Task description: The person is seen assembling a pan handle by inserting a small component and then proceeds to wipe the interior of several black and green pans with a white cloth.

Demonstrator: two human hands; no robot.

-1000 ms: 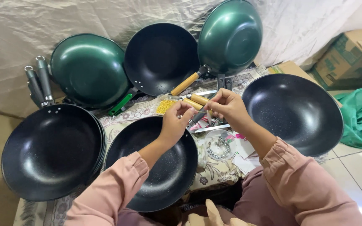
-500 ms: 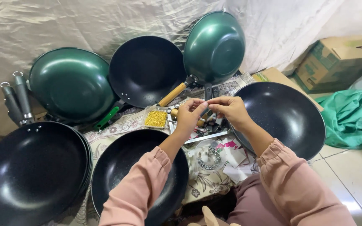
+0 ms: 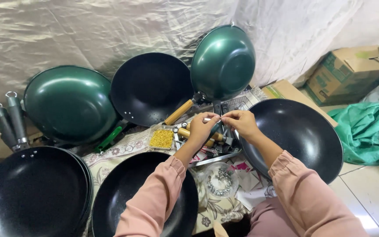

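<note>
Since half a second before, both hands had drawn a little closer together over the tray, and the view had slid rightward, cutting off the stacked pans at the left.

At far left lay a stack of black non-stick pans [image 3: 31, 193], two grey metal handles [image 3: 12, 123] standing behind it, then an upturned dark green wok [image 3: 69, 103] leaning on the creased cloth backdrop. A black wok with a wooden handle [image 3: 151, 87] stood next, and below it a small bag of yellow fittings [image 3: 161, 138].

The left hand [image 3: 202, 129] was pinched shut, fingertips clamped on one end of a small silvery metal piece [image 3: 213, 119]. That piece lay roughly level, its long axis running left to right between the hands, above the metal tray of parts [image 3: 218, 157]. The right hand [image 3: 241, 123] pinched its other end.

Further right sat a wide black speckled wok [image 3: 301, 136], a green cloth [image 3: 369, 131] and a cardboard box [image 3: 352, 72].
</note>
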